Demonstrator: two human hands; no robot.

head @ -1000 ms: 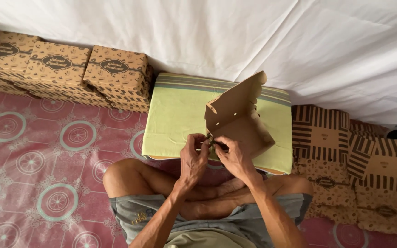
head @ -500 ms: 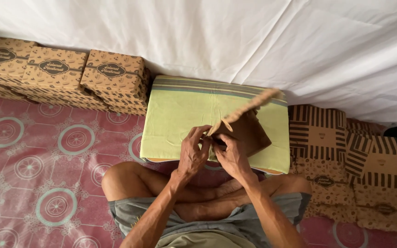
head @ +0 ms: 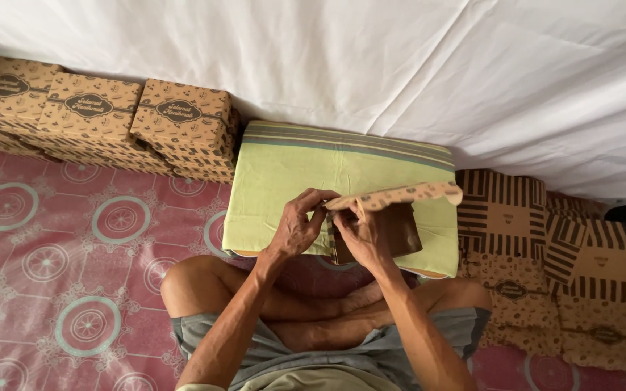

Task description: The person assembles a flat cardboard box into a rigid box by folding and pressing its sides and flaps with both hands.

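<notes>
A brown patterned cardboard box (head: 400, 210), half folded, rests on a green striped cushion (head: 291, 174) in front of my crossed legs. Its lid flap lies almost flat across the top. My left hand (head: 300, 224) pinches the left end of the flap with thumb and fingers. Close beside it, my right hand (head: 362, 233) grips the box's front left corner. The two hands nearly touch. The box's lower left part is hidden behind my right hand.
Three folded patterned boxes (head: 182, 127) stand in a row at the back left against a white sheet (head: 414, 65). A pile of flat striped and patterned box blanks (head: 545, 246) lies at the right. A red floor mat with circles (head: 74, 253) spreads to the left.
The box's lid flap stood upright a second ago and has come down to nearly flat. Both hands stayed at the box's left corner, shifting slightly with the fold.
</notes>
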